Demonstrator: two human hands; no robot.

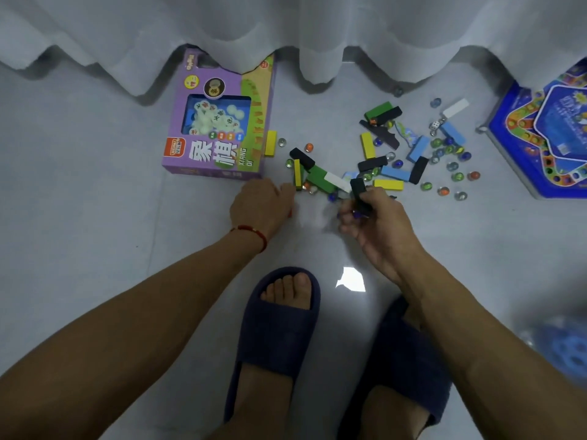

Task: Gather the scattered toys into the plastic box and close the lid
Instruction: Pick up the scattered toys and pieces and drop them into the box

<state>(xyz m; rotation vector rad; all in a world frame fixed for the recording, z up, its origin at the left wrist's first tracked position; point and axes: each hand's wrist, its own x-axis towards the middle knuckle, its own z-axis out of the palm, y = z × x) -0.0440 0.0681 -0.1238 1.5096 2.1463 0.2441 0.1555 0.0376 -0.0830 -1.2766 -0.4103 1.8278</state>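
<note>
Purple chess box (219, 122) lies on the floor (95, 185) at left. Left hand (259, 206) rests beside it, knuckles up; whether its fingers hold anything cannot be told. Scattered blocks and marbles (397, 154) lie centre-right. Right hand (373, 217) has its fingers clasped around a black block (359, 193). Blue game board (546, 131) sits far right.

Dim, cool indoor light, bluish cast. One bright white glare patch on the glossy floor (351, 280) between the slippers (276, 328), from a lamp overhead. Soft shadows under the curtain (286, 27) hem. Wide-angle bend at the edges. Right hand (374, 223) motion-blurred; blue thing (565, 350) at the right edge badly smeared. Overall soft, compressed.
</note>
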